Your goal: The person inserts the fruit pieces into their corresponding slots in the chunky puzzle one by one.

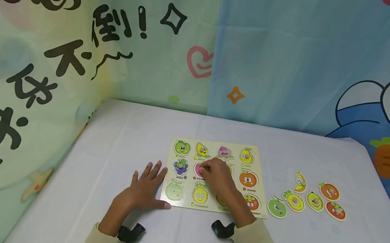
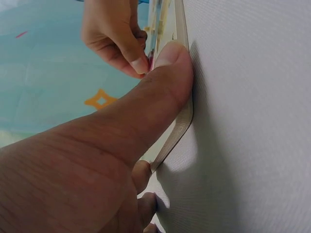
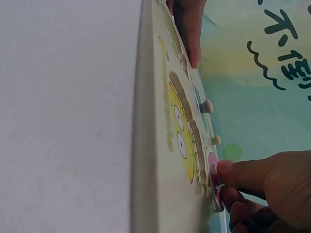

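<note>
A pale yellow fruit puzzle board (image 1: 186, 203) lies flat on the white table. My right hand (image 1: 219, 179) reaches over its middle and pinches a pink fruit puzzle piece (image 3: 214, 167) between thumb and fingers, at the middle row's second spot. The hand partly covers that piece. With fingers spread, my left hand (image 1: 141, 193) rests at the board's left side, its thumb (image 2: 170, 68) against the front edge near the corner. Around the pinched piece are a grape piece (image 1: 180, 167) to the left and a pineapple picture (image 1: 200, 194) in a recess in front. Knobs stand up from several pieces.
Loose fruit pieces lie right of the board: a banana (image 1: 300, 182), an orange (image 1: 328, 191), a lemon (image 1: 315, 202), a pineapple (image 1: 293, 200), a green melon (image 1: 276, 207) and a tomato (image 1: 336, 211). Printed cloth backdrops (image 1: 279, 67) hang behind the table.
</note>
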Available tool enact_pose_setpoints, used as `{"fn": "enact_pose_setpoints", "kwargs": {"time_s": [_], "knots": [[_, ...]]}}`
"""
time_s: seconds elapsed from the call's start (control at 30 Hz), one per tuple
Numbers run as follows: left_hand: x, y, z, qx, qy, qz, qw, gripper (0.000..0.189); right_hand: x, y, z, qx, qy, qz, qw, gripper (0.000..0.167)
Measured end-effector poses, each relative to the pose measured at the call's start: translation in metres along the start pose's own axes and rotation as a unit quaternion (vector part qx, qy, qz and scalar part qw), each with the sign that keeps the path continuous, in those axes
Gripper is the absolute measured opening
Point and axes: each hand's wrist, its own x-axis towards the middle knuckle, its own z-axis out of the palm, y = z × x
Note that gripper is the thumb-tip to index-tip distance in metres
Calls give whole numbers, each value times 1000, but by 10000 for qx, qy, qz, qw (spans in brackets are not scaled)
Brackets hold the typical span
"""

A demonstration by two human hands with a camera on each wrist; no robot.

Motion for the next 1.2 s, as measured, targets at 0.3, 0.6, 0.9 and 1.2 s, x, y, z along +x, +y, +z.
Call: {"fn": "enact_pose_setpoints", "kwargs": {"time_s": [0.3,0.6,0.9,1.2], "knots": [[-1,1,-1,13,-10,-44,10000,110,2,-1,0,-39,-117,10,9999,12],[-3,1,-1,35,-36,-93,9999,110,4,-2,2,-180,-250,-18,9995,13],[-4,2,-2,0,-18,-98,10000,110,0,1,4,33,-137,58,9999,15],[-4,3,-3,-68,-15,-76,9999,111,-2,24,-23,160,-120,-163,9997,17]]}}
